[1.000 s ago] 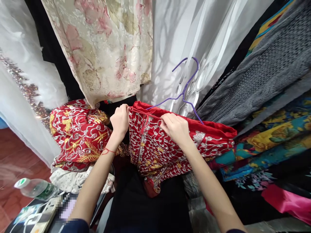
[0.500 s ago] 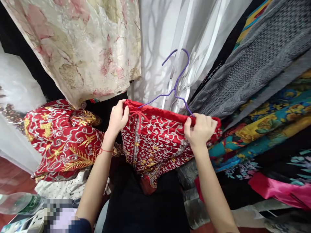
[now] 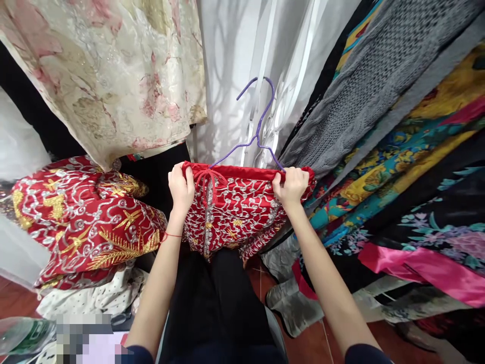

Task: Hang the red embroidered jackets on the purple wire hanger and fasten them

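Observation:
A red skirt [image 3: 235, 207] with silver and gold embroidery hangs stretched between my hands in front of my knees. My left hand [image 3: 181, 187] is closed on the left end of its waistband, beside a tied red drawstring. The right end of the waistband is gripped by my right hand [image 3: 291, 185]. A purple hanger [image 3: 257, 136] rises out of the waist opening, its hook up and free of any rail; its lower part is hidden inside the cloth.
At left lies a bundled red embroidered garment [image 3: 87, 222] on white dotted cloth [image 3: 94, 298]. A cream floral garment [image 3: 125, 76] hangs above it. Grey knitwear [image 3: 364, 81] and bright printed clothes hang at right. A clear bottle [image 3: 26, 333] lies lower left.
The skirt, hanger and right hand have shifted left in view, and the waistband is now more level. Both hands keep their hold. More of the floor shows below the skirt.

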`<state>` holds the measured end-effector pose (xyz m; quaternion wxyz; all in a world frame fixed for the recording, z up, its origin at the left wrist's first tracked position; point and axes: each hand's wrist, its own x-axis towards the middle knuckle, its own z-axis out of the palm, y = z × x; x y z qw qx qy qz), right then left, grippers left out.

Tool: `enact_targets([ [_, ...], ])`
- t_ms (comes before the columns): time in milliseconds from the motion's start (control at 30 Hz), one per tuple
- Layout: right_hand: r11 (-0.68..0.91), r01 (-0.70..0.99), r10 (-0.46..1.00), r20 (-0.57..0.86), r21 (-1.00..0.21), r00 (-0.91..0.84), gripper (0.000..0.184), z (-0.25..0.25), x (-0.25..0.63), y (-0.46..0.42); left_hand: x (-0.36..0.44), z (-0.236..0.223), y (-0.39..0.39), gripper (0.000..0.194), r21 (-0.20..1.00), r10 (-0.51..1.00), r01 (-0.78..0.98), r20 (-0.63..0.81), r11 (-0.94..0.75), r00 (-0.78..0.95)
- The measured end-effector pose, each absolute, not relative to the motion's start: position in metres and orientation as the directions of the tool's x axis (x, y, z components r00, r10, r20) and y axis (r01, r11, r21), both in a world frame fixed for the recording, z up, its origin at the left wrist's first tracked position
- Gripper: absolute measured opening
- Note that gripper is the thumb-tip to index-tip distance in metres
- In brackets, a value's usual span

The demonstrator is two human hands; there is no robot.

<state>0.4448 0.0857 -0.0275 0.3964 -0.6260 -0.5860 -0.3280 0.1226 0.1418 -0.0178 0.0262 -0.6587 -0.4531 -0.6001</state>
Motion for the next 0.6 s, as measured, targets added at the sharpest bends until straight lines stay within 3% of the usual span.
enact_targets([
  [200, -0.003, 0.983, 0.389, 0.905, -0.185, 0.171, 0.022, -0.03, 0.43, 0.085, 0.118, -0.023, 0.129, 0.044, 0.5, 0.564, 0.657, 0.814, -0.564, -0.136],
  [400, -0.043, 0.991, 0.326, 0.936, -0.127, 0.134, 0.022, -0.024, 0.421, 0.069, 0.115, -0.02, 0.128, 0.039, 0.508, 0.594, 0.651, 0.797, -0.564, -0.107],
  [600, -0.03, 0.988, 0.387, 0.91, -0.15, 0.15, 0.02, -0.023, 0.413, 0.045, 0.115, -0.018, 0.114, 0.036, 0.533, 0.623, 0.665, 0.772, -0.523, -0.127],
])
